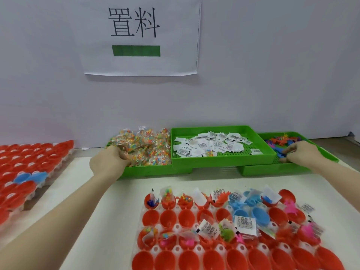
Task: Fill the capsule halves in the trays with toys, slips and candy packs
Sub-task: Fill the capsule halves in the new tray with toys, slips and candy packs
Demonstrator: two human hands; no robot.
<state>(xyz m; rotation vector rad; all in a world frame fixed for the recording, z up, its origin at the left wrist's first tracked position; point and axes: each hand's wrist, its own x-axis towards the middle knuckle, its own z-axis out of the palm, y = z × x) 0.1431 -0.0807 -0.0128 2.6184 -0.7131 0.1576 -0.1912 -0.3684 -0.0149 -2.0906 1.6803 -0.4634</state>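
Observation:
A clear tray [196, 250] of red and blue capsule halves [168, 218] lies in front of me; some hold toys, slips or candy packs, others hold nothing. My left hand [109, 160] reaches into the left green tray [148, 169] and its fingers curl into the heap of candy packs [148, 147]. My right hand [300, 152] is in the right green tray [272, 169], fingers curled on a blue toy [281, 152] among the small plastic toys [280, 141]. Paper slips [212, 145] fill the middle green tray [220, 159].
A second sheet of red capsule halves [25, 166] with two blue ones [29, 177] lies at the left. A white wall with a printed paper sign [140, 36] stands right behind the green trays. The work surface is white.

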